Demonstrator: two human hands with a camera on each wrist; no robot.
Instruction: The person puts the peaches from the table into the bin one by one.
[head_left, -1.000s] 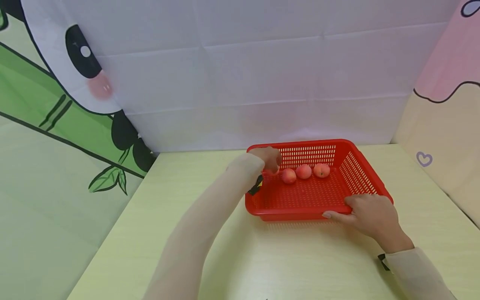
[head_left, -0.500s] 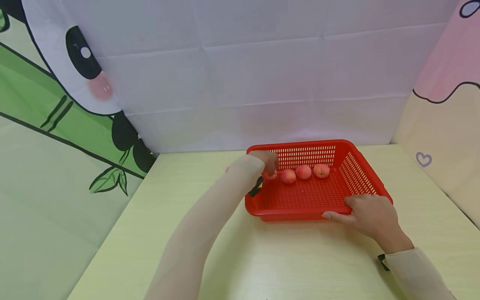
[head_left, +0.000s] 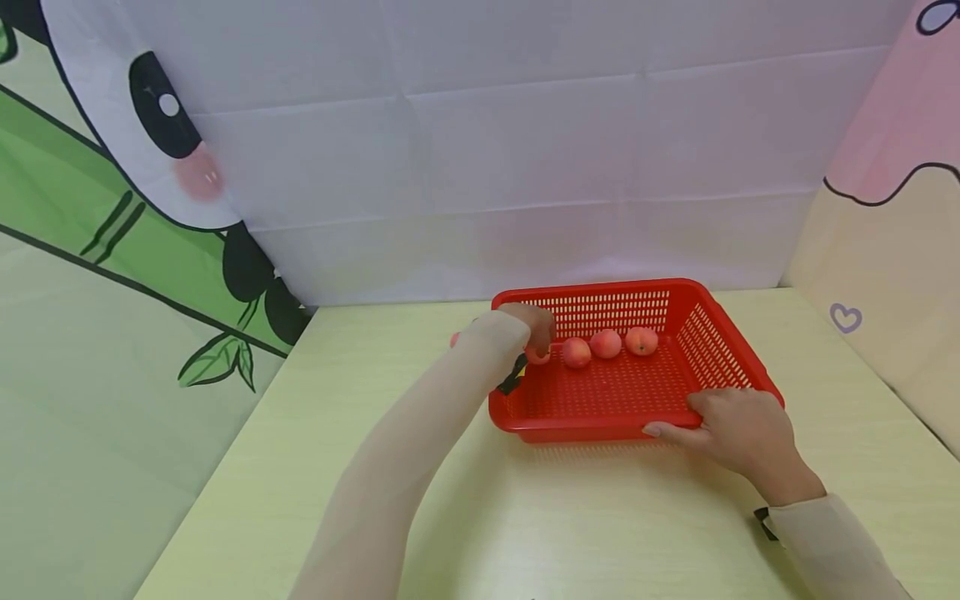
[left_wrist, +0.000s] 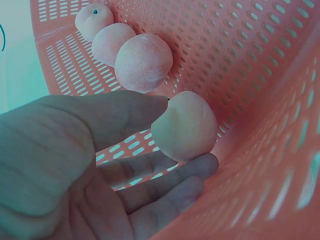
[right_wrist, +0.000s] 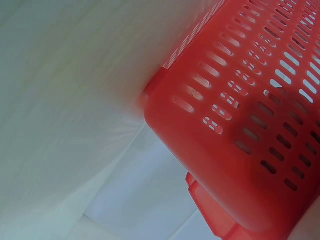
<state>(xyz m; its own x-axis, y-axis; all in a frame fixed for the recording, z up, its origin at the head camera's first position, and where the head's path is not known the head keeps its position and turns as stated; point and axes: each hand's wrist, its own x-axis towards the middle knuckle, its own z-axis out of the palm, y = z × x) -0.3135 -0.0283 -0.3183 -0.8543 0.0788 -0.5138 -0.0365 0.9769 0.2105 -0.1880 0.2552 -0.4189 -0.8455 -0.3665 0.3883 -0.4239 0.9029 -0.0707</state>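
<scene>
A pale yellow-green bench (head_left: 480, 500) stands against white and cartoon-printed cloth backdrops (head_left: 480, 150), one with a panda and green bamboo. Toward the far right of the bench sits a red perforated plastic basket (head_left: 600, 396) with sloping walls. The person's right hand (head_left: 738, 433) grips the basket's near right corner, the fingers curled over the rim and the thumb lying along the front edge. The left hand (head_left: 534, 325), at the end of a long beige sleeve (head_left: 420, 450), reaches over the basket's left wall. In the left wrist view this hand (left_wrist: 95, 170) pinches a small pinkish peach (left_wrist: 184, 125) between the thumb and the fingertips, low in the basket's far left corner. Just beside it, three more pink peaches (head_left: 606, 343) lie in a row along the back wall.
</scene>
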